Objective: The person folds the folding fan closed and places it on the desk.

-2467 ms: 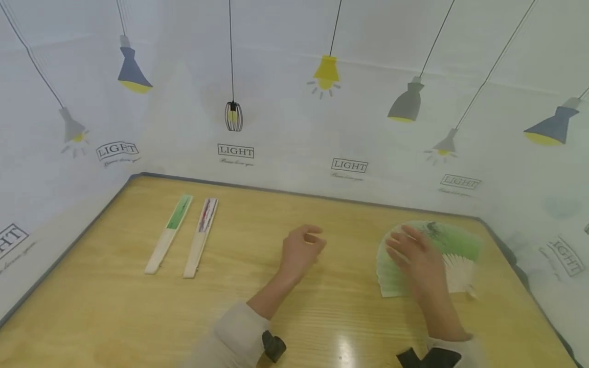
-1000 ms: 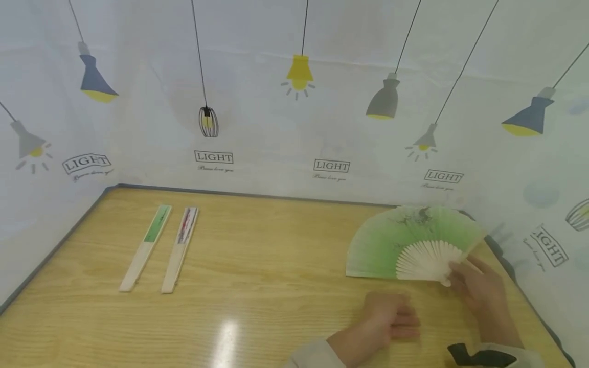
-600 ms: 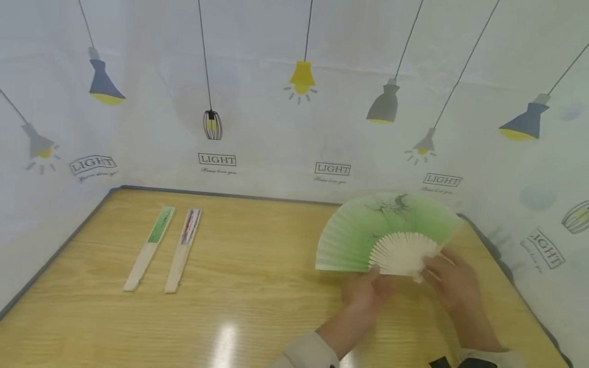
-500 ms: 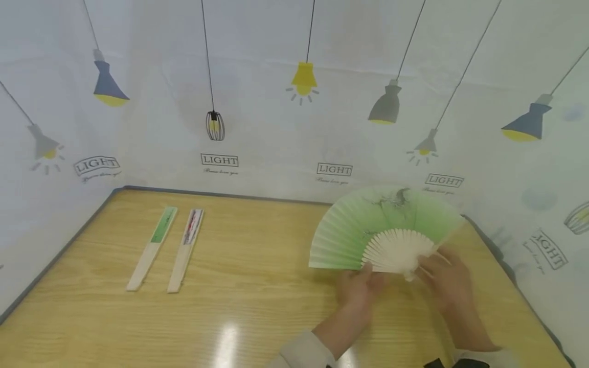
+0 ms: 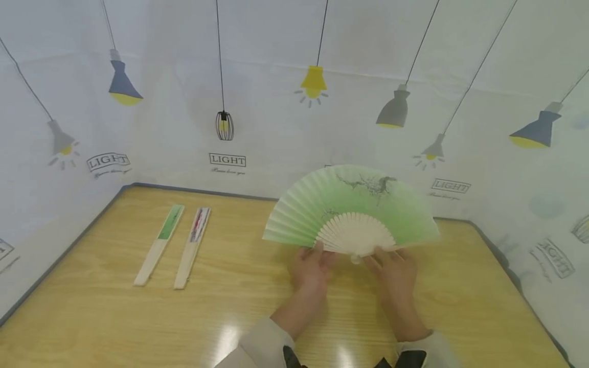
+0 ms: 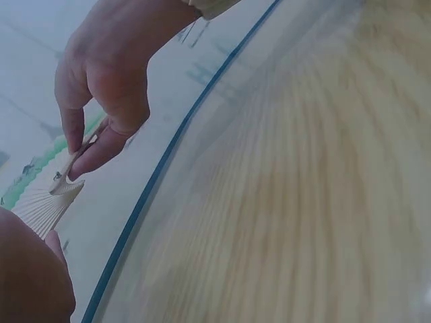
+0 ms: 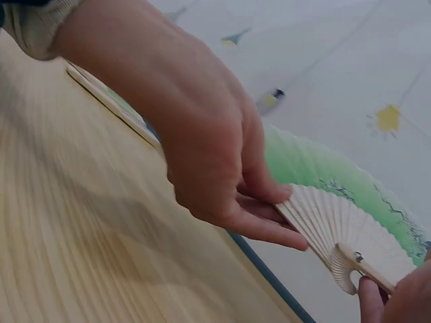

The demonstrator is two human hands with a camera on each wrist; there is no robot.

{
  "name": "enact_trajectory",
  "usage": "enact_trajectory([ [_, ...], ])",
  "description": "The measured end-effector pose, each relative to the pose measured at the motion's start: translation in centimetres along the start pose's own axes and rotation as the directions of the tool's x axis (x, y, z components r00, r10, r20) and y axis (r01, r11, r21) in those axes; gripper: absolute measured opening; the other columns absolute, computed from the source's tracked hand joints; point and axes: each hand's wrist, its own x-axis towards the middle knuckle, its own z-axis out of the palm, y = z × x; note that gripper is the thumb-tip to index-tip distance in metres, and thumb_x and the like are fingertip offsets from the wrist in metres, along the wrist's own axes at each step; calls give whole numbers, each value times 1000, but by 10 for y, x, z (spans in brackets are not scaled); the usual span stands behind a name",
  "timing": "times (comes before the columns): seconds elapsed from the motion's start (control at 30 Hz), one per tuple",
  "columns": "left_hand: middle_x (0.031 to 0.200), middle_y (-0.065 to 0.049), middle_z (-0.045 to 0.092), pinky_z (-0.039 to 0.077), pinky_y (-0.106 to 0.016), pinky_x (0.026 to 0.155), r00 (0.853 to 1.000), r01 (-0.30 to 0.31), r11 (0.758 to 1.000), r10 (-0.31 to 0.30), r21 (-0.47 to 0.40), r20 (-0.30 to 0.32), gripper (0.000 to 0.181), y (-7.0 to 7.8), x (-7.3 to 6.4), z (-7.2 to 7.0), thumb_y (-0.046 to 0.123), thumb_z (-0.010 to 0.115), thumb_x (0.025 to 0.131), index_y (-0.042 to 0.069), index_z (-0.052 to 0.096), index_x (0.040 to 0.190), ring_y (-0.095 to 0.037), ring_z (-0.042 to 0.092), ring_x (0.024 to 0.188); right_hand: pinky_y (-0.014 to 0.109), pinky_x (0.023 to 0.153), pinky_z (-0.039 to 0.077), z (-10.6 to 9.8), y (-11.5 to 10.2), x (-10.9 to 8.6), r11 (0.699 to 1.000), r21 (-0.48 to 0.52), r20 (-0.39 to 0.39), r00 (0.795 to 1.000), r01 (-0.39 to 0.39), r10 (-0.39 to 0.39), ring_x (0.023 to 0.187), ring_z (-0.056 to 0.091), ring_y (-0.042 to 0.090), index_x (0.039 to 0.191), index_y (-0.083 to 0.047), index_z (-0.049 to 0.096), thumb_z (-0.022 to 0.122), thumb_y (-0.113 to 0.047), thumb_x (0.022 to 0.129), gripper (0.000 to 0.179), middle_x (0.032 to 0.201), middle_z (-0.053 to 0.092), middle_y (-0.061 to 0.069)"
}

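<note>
A green paper folding fan with pale ribs and a dark branch print is spread wide above the table, in the middle right of the head view. My left hand pinches its left outer rib between thumb and fingers; the right wrist view shows this left hand from the side. Near the pivot, my right hand pinches the right outer rib. In the left wrist view the right hand grips that rib beside the rivet, while part of the left hand fills the lower left corner.
Two folded fans lie side by side on the left of the wooden table: one green-tipped, one with a red and grey print. A white lamp-print curtain rises behind the table's dark edge.
The fan lay spread on the table at the right. My right hand took hold near its pivot, the left hand gripped the other side, and both brought it left and up, tilted towards me.
</note>
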Motion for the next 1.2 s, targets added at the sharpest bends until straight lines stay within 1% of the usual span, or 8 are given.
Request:
enact_trajectory([
  [0.03,98,-15,67,55,-40,86,1000,-14,1000,14,0,-5,22,5,3,-4,12,64,92,-4,57,106,-24,68,85,38,82,54,27,-3,3,1000,-15,-74,997,-16,15,94,63,26,111,-1,63,64,12,80,33,104,68,10],
  [0.1,96,-14,67,56,-39,85,998,-54,998,54,-17,-18,16,14,10,-11,10,64,92,-3,57,98,-23,68,84,42,82,56,84,-15,8,940,341,-271,959,18,80,99,62,29,112,5,58,65,10,82,31,106,66,15],
  [0.17,92,-12,66,57,-37,82,995,-90,995,88,-42,-42,14,22,15,-18,9,65,91,-1,56,90,-22,67,83,37,75,58,159,-42,21,978,208,-374,922,-19,98,90,63,23,105,1,60,72,12,75,34,100,66,11],
  [0.2,90,-11,66,58,-35,79,993,-105,994,103,-35,-58,14,25,17,-21,9,66,91,0,57,87,-21,67,82,34,71,58,188,-52,26,986,151,-465,875,-71,135,86,61,19,106,-2,59,73,12,74,38,100,64,8],
  [0.33,86,-11,65,58,-35,77,982,-184,981,180,-64,-63,12,37,23,-29,6,67,89,-1,58,85,-20,65,79,30,75,58,236,-62,41,953,-40,-666,719,-299,198,83,56,14,122,-4,40,55,11,90,38,106,51,7],
  [0.43,83,-12,65,59,-38,75,964,-264,963,261,-54,-50,10,45,26,-34,2,68,88,-4,60,87,-21,67,74,32,83,56,243,-58,44,924,-87,-673,706,-371,220,84,55,13,130,-4,25,58,6,91,52,107,43,8],
  [0.57,77,-12,65,60,-35,68,939,-340,940,340,16,-56,7,52,28,-39,-1,69,86,-5,63,86,-19,66,67,35,86,55,244,-52,46,911,-119,-641,731,-396,234,87,58,16,134,-1,24,61,3,90,58,106,47,10],
  [1.2,90,-23,69,58,-40,73,965,-260,965,258,24,48,17,66,30,-52,-2,64,90,-12,63,103,-27,70,76,38,86,55,254,-54,50,870,-193,-613,748,-454,254,98,60,24,132,-5,32,58,3,91,49,115,53,18],
])
